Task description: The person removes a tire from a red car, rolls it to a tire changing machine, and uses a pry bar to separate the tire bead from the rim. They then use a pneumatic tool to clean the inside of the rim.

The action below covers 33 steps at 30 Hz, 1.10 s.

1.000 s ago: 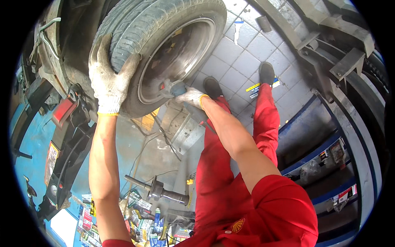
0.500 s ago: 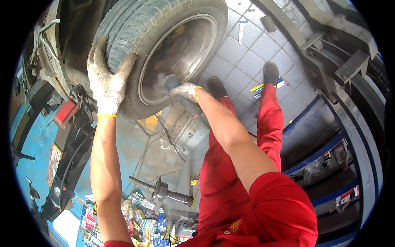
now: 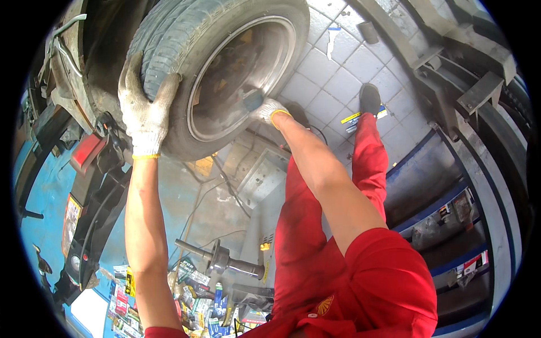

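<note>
A worn car tire (image 3: 174, 73) on a dull metal wheel rim (image 3: 270, 34) stands tilted before me. My left hand (image 3: 145, 107), in a whitish knitted glove with a yellow cuff edge, lies against the tread with thumb and fingers spread. At the rim's near right edge, my right hand (image 3: 267, 111), gloved the same way, is closed round a blue-grey hand tool (image 3: 253, 100). Its rounded end is inside the rim; motion blur and the glove hide its exact kind. A dusty haze hangs around the rim.
Below the wheel, a metal shaft (image 3: 220, 260) juts out above piled small packages (image 3: 197, 304). A red box (image 3: 88, 151) sits on machinery at left. Blue-edged shelves (image 3: 434, 208) and metal beams (image 3: 479, 101) line the right. Paper scraps lie on the tiled floor (image 3: 332, 84).
My right hand and the tool have moved right and slightly up along the rim. The wheel has shifted slightly left. My left hand stays on the tread.
</note>
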### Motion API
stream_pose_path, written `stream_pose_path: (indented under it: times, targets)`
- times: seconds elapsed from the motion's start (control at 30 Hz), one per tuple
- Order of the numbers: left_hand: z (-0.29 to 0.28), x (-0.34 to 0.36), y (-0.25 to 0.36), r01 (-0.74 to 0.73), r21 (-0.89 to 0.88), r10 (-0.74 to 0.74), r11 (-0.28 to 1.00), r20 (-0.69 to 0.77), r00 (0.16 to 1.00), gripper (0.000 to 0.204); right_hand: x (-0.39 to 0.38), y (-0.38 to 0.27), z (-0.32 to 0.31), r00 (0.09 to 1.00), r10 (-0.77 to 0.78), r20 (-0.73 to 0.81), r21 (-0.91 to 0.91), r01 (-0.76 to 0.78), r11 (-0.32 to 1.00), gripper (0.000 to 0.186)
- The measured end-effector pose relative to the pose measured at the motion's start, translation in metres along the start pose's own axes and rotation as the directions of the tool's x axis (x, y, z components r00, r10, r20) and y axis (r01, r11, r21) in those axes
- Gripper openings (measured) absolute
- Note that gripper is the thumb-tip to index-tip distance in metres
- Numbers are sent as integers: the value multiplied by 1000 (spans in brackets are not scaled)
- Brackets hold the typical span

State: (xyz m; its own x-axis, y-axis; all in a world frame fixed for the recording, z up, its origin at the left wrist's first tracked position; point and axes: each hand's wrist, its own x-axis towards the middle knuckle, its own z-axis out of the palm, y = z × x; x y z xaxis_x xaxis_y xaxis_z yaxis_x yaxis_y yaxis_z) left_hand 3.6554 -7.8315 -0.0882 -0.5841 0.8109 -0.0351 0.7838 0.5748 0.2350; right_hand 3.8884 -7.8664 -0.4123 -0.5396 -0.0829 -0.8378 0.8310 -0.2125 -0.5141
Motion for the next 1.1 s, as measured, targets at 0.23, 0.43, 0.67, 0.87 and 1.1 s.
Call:
stream_pose_path:
  times: [0.23,0.43,0.67,0.87,1.1]
  targets:
    - [3,5,5,11,3,-11,1000,-6,1000,83,-6,10,5,958,-155,243,214,103,971,57]
    - [0,-2,-8,23,-24,-23,999,0,1000,85,-32,1,2,987,-156,-44,62,159,985,49]
    - [5,-5,-8,48,-25,-47,999,6,999,82,-34,9,3,934,-280,222,203,237,950,36]
    - [3,-8,-16,43,-82,-43,996,-1,999,86,-28,11,-7,983,-32,179,-50,42,998,44]
    - [4,-29,-23,80,-93,-83,993,-31,996,87,-74,-18,-7,941,-184,283,-46,204,978,40]
